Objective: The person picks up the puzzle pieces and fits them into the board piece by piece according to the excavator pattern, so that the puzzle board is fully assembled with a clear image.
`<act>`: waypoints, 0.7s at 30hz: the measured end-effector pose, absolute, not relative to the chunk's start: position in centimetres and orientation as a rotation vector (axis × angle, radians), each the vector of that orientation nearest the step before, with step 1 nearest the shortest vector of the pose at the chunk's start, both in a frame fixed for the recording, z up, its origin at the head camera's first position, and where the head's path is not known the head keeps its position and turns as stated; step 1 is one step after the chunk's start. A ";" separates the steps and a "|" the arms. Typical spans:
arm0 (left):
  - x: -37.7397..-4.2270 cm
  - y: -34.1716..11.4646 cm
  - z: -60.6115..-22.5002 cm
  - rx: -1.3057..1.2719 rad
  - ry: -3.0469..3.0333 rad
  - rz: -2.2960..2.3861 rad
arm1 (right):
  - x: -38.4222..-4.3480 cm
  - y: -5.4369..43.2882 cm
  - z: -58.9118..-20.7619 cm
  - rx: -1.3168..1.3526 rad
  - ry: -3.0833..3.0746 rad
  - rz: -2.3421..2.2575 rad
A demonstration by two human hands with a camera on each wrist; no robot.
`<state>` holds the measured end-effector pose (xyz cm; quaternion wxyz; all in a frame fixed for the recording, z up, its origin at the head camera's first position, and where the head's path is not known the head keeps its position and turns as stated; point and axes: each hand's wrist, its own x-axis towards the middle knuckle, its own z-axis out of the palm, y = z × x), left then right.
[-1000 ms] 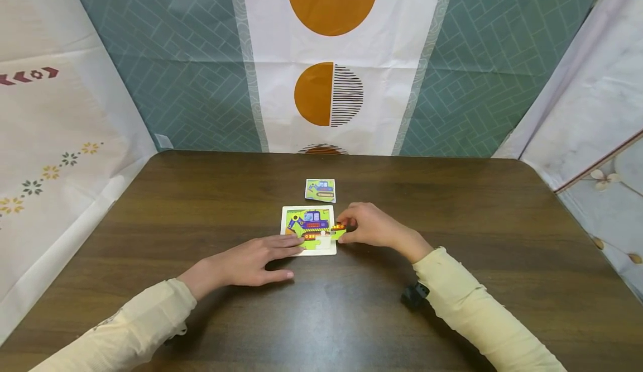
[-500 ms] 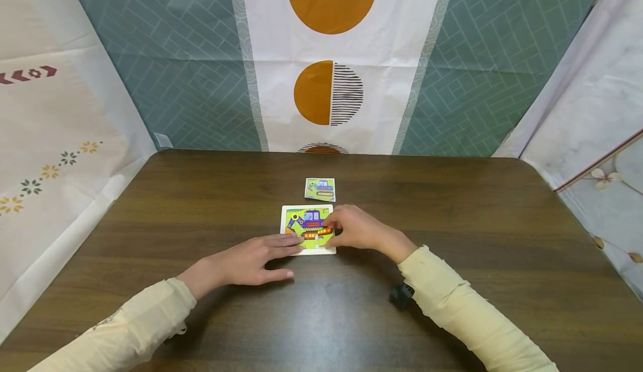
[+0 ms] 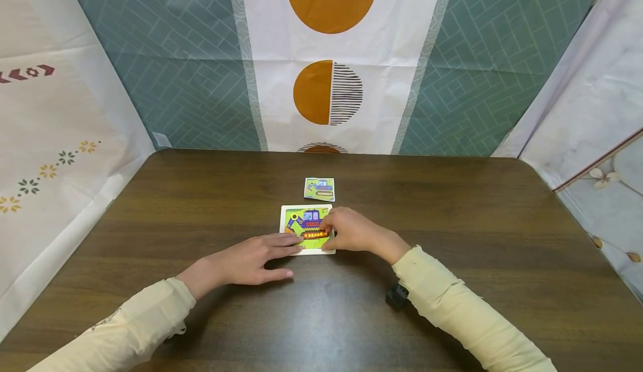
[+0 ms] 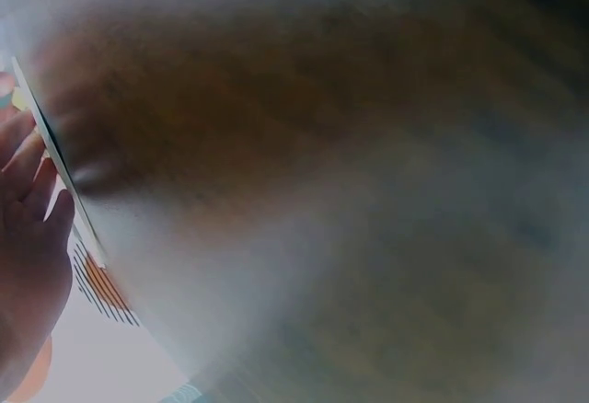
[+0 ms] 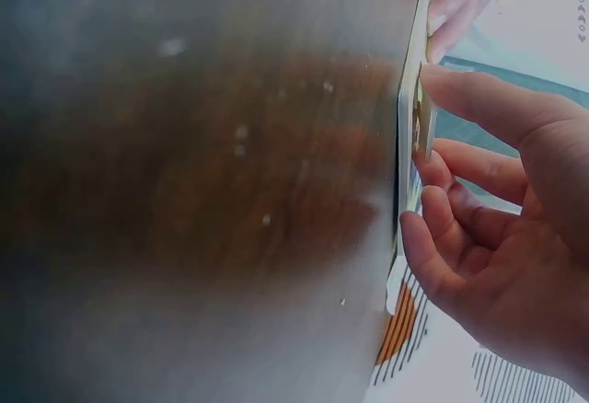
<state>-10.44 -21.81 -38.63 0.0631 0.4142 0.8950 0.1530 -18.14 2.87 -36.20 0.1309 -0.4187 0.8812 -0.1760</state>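
A small jigsaw puzzle board [image 3: 307,206] with a white frame and a blue digger picture lies on the table in the head view. My left hand [image 3: 258,259] rests over its left side, fingers straight and thumb spread onto the table. At the lower right of the picture, my right hand [image 3: 355,232] pinches a puzzle piece [image 5: 430,132] between thumb and index finger. In the right wrist view this piece sits slightly raised over the board, its face partly hidden by the fingers. The left wrist view catches the left hand [image 4: 32,210] along the board's edge.
Just behind the board lies a small picture card [image 3: 319,189] with the same digger. The dark wooden table [image 3: 452,210] reaches back to a patterned cloth [image 3: 201,81], with more cloths hanging at both sides.
My right hand has moved left with the puzzle piece, from beside the board's right edge to over the gap at lower right, where the piece now fills out the picture. The left hand has stayed still.
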 end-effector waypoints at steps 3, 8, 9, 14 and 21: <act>-10.5 -21.8 -38.6 1.272 2.711 0.459 | -18.1 2.8 -36.2 -1.206 2.569 -0.493; -10.8 -21.4 -38.3 1.290 2.732 0.418 | -18.1 2.6 -36.2 -1.190 2.566 -0.487; -10.9 -21.3 -38.2 1.301 2.742 0.401 | -18.1 2.6 -36.3 -1.191 2.563 -0.491; -11.3 -20.1 -37.8 1.417 2.798 0.311 | -18.3 2.7 -36.5 -1.190 2.549 -0.512; -11.5 -19.0 -38.1 1.500 2.771 0.269 | -18.5 2.8 -36.6 -1.164 2.524 -0.550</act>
